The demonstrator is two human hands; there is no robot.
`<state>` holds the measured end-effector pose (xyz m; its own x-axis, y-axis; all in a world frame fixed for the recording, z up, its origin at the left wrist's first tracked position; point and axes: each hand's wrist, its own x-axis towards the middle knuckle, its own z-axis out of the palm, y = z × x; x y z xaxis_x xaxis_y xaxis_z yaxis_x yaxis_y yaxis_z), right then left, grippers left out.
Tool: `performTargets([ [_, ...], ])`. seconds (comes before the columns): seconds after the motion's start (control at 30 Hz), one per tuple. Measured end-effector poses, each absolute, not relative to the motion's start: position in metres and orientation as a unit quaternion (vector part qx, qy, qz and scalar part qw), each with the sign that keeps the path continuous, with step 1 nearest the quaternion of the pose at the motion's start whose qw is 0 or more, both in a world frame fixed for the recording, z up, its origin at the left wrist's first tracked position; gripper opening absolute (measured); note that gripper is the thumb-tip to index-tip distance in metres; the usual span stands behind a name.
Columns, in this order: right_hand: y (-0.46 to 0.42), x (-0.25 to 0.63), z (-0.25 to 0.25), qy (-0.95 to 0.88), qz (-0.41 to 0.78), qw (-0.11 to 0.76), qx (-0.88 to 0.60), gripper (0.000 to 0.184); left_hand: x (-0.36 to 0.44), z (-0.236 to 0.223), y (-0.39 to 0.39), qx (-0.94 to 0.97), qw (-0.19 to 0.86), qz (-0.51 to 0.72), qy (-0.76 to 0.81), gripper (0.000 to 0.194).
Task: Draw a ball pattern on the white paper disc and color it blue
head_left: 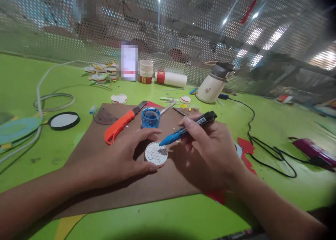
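My right hand (210,142) grips a blue marker (178,135) with a black end, its tip touching or just above a small white disc (154,157). Fine dark lines form a pattern on the disc, and small blue dots lie along its rim. With thumb and fingers curved around its left side, my left hand (123,152) steadies the disc over a brown board (112,194). Just behind the disc stands a blue-stained open jar (150,118). To the left of that jar, an orange utility knife (120,124) rests on the board.
A clear protractor (105,116) and a round black-rimmed piece (64,121) lie left. Paper cups (146,72), a lit phone (129,62) and a white jug (212,87) stand at the back by a perforated screen. A black cable (275,156) runs along the right.
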<state>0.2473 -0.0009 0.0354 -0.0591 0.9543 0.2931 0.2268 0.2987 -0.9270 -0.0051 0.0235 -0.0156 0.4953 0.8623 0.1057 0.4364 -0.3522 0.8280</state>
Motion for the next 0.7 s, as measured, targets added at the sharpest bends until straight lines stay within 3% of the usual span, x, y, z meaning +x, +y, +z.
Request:
performTargets([
  [0.13,-0.006,0.244,0.033,-0.663,0.359,0.49,-0.438,0.032,-0.006,-0.024,0.022,0.747,0.432,0.262,0.432,0.078],
  [0.7,-0.009,0.234,0.03,-0.675,0.355,0.488,-0.424,0.023,-0.005,-0.025,0.022,0.767,0.401,0.273,0.421,0.084],
])
